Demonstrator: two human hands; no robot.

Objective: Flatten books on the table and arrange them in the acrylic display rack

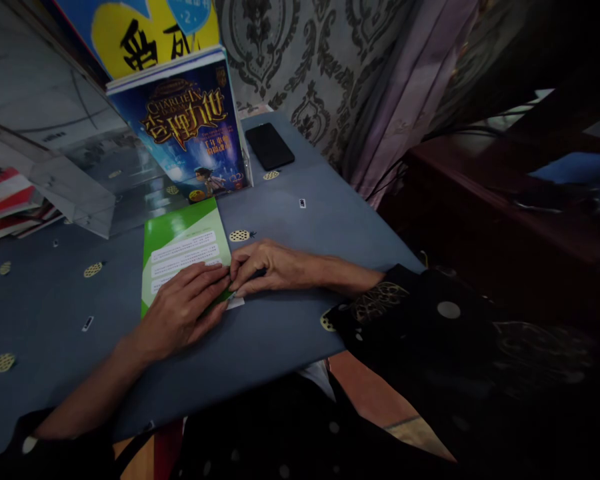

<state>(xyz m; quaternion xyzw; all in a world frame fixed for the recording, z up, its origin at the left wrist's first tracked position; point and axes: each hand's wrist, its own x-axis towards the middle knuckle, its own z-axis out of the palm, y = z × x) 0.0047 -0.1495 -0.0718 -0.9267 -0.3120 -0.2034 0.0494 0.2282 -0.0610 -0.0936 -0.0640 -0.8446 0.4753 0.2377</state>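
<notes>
Green-and-white booklet [187, 237] sits under my left hand [183, 307], fingers laid over it unclenched, while my right hand [267, 267], beside those fingertips, pinches its edge.

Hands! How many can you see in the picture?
2: the bare left hand rests on the flat green-and-white paper booklet, and the bare right hand is at its right edge. No others show.
</notes>
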